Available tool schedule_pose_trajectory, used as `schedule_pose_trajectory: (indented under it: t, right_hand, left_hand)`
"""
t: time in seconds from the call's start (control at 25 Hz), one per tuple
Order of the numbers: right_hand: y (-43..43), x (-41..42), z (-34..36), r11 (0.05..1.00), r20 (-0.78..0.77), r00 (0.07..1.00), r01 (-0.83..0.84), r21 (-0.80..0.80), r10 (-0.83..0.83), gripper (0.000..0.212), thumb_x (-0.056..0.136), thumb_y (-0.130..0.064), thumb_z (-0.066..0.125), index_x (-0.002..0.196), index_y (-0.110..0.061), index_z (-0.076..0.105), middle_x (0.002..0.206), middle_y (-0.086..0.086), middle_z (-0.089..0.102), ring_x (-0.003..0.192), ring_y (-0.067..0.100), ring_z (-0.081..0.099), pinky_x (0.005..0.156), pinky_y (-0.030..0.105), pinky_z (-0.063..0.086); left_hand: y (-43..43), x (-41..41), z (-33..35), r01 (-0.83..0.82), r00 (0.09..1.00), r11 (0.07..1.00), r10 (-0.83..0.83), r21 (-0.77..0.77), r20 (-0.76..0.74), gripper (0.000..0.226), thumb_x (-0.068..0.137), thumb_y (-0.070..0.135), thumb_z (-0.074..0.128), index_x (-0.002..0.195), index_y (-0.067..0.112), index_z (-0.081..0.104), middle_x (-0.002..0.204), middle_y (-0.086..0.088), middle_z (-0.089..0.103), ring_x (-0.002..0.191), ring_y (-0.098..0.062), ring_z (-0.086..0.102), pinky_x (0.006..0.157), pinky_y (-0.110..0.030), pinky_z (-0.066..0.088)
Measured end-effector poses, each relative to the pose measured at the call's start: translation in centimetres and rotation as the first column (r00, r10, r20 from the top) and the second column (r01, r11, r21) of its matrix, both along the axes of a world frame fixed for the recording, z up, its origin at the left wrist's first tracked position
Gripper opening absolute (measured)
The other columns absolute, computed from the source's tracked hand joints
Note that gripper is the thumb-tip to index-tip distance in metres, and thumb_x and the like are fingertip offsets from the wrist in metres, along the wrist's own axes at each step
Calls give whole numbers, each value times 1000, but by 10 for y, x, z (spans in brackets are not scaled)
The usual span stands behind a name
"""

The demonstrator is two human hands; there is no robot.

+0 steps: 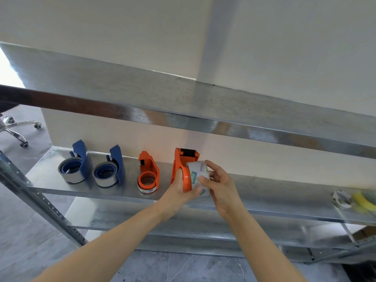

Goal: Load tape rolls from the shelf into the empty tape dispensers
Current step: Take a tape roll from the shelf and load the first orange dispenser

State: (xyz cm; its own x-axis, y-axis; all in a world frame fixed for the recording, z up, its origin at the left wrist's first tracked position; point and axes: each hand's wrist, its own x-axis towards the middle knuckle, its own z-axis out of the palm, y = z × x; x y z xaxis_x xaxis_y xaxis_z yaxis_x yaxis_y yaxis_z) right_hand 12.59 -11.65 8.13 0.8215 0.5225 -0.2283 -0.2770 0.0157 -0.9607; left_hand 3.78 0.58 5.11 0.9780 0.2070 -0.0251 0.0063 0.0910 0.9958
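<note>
shelf: three dispensers left | held dispenser centre | loose rolls far right

A cream wall fills the far side, crossed by a paler vertical band, and bright white light glares in at the far left edge. Against the wall stands a galvanised metal shelving rack; its upper shelf has a mirror-like front lip, and a perforated upright slants down at the near left. The floor is grey marbled tile, and the chrome star base of an office chair stands on castors at the far left.
</note>
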Motion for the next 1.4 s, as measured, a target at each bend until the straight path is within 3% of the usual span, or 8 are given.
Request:
schedule_pose_trajectory:
  t: [0.12,0.24,0.48,0.64,0.96,1.12,1.24,1.4]
  right_hand:
    - [0,-7,3,988,-51,998,-12,156,20,47,81,0,70,120,-24,60,95,10,71,91,22,71,79,33,58]
    - [2,-3,11,999,44,998,54,5,-54,36,78,-21,76,110,-21,60,96,12,72,89,26,73,80,39,60]
    - [-2,7,21,993,228,974,21,-114,5,16,90,-19,66,105,-20,64,88,0,75,82,16,72,64,24,59]
    - [-3,10,24,947,509,843,-1,-321,173,29,85,-33,69,112,-43,67,107,-12,65,89,6,68,75,27,61]
    - [-2,9,16,945,816,561,171,-278,138,15,80,-20,76,81,-34,71,86,-19,61,86,6,63,65,16,51]
    - [1,14,22,931,713,682,135,-340,161,22,78,-36,75,94,-43,62,102,-20,58,93,-1,61,68,12,52]
    - [-2,7,16,962,512,854,56,-266,92,55,62,-54,80,108,-37,55,104,-16,64,89,-1,65,69,16,55]
    - [-5,-2,-6,928,522,822,-21,-373,228,35,69,-28,84,97,-31,64,94,-13,73,91,4,68,81,26,57]
  left_hand:
    - [0,1,5,-30,998,997,27,68,49,64,92,12,63,141,23,24,136,-1,53,124,-12,56,95,-20,52]
    - [-2,-1,3,-29,998,987,19,157,65,62,93,17,62,135,41,24,137,5,50,126,-9,54,97,-16,49]
    - [2,-2,4,-18,999,985,12,171,36,68,92,26,62,126,62,16,136,16,45,126,-1,50,90,-9,48]
    - [7,-1,5,-25,999,984,22,175,23,70,92,27,62,136,48,13,139,12,44,130,-9,48,99,-18,49]
    - [8,1,10,-41,999,987,41,158,6,81,93,21,61,150,27,3,147,2,39,134,-15,44,110,-30,42]
    - [15,3,10,-52,998,994,49,91,34,67,92,19,62,142,30,19,133,7,53,118,-2,57,90,-12,51]
    - [20,7,14,-74,995,997,75,-24,58,55,91,18,65,132,28,31,121,11,62,114,-5,62,84,-16,54]
    - [24,9,17,-97,992,991,104,-92,71,53,93,14,62,135,20,31,122,4,60,116,-12,61,84,-18,55]
